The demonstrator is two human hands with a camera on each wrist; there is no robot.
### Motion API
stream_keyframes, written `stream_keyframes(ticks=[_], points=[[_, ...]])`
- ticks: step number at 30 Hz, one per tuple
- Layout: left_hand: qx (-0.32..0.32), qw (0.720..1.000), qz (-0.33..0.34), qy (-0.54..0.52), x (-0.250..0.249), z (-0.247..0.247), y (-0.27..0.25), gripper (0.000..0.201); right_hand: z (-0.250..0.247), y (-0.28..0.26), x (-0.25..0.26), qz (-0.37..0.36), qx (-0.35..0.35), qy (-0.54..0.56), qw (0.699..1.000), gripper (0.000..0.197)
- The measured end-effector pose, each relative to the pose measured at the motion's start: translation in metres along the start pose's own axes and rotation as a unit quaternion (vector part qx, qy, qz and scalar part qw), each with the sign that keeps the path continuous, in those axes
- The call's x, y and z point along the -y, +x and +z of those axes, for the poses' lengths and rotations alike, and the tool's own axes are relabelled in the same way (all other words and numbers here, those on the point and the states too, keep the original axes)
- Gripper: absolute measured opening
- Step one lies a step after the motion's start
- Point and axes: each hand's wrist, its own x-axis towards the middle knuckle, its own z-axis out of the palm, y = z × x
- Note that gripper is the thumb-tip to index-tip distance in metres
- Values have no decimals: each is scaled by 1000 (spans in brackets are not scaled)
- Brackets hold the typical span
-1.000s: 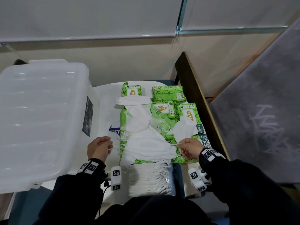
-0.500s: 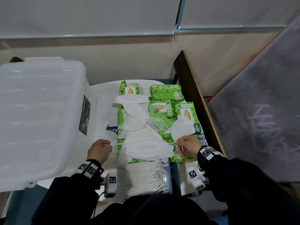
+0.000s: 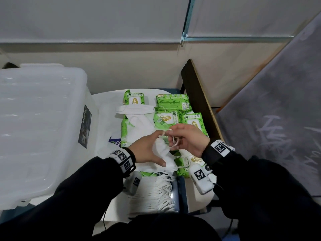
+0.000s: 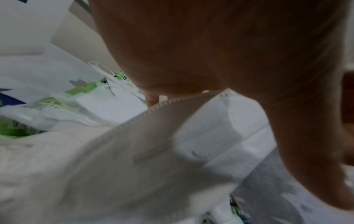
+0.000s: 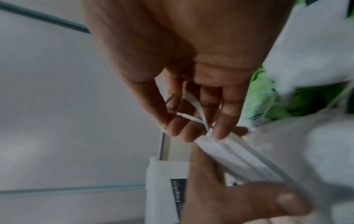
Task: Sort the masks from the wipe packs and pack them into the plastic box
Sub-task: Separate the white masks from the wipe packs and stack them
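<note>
A white folded mask is lifted over the pile, gripped by my left hand between thumb and fingers. My right hand meets it from the right, its fingers curled through the mask's ear loops. The right wrist view shows the loops wound round the fingers and the mask's edge. In the left wrist view the mask lies under the palm. More white masks lie among green wipe packs. The clear plastic box stands on the left.
A stack of white masks lies at the near edge of the white table. A dark wooden board borders the packs on the right, with a grey slanted panel beyond. A wall runs behind.
Both hands let the mask's loops come together: they moved from either side of the mask to the middle, lifting and folding it. The left now holds its body, the right its loops.
</note>
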Motion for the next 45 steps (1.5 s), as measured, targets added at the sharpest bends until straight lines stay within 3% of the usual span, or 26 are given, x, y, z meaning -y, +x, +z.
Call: stream_keyframes(ticks=[2, 5, 7, 11, 15, 18, 20, 23, 26, 30, 33, 36, 38, 42, 45], points=[[-22, 1000, -10, -16, 2, -4, -4, 92, -1, -1, 13, -9, 2, 23, 1000, 4], [-25, 996, -14, -83, 18, -21, -11, 38, -19, 1, 13, 7, -34, 32, 999, 9], [-19, 995, -26, -96, 32, -35, -15, 28, -37, 3, -1, 29, -80, 31, 996, 10], [-5, 997, -64, -47, 47, -40, -9, 25, -66, 4, -47, 97, -138, -7, 986, 6], [-6, 992, -78, 95, 56, -12, 7, 39, -78, 6, -87, 149, -134, -101, 974, 18], [9, 981, -71, 180, 62, 3, 11, 42, -81, 13, -100, 164, -125, -188, 960, 14], [8, 969, -57, 239, 66, 6, 9, 43, -83, 19, -100, 130, -146, -323, 926, 6], [-20, 961, -52, 270, 73, 7, 4, 59, -75, 26, -90, 31, -159, -503, 849, 7], [-5, 961, -60, 269, 73, 7, 0, 73, -55, 40, -80, -19, -93, -538, 837, 16], [32, 946, -63, 317, 70, 9, 2, 76, -24, 62, -82, 26, 1, -606, 795, 41], [49, 943, -70, 323, 68, 10, 3, 70, -13, 69, -92, 65, 8, -636, 769, 63], [59, 940, -65, 329, 67, 8, 2, 62, -12, 68, -98, 59, -5, -643, 763, 71], [62, 943, -54, 322, 68, 8, 0, 54, -14, 67, -96, 58, -14, -626, 777, 69], [56, 966, -70, 243, 71, 5, -6, 28, -20, 75, -88, 89, -120, -556, 817, 45], [24, 979, -103, 176, 78, -1, -18, 28, -26, 86, -87, 126, -169, -517, 830, 29]])
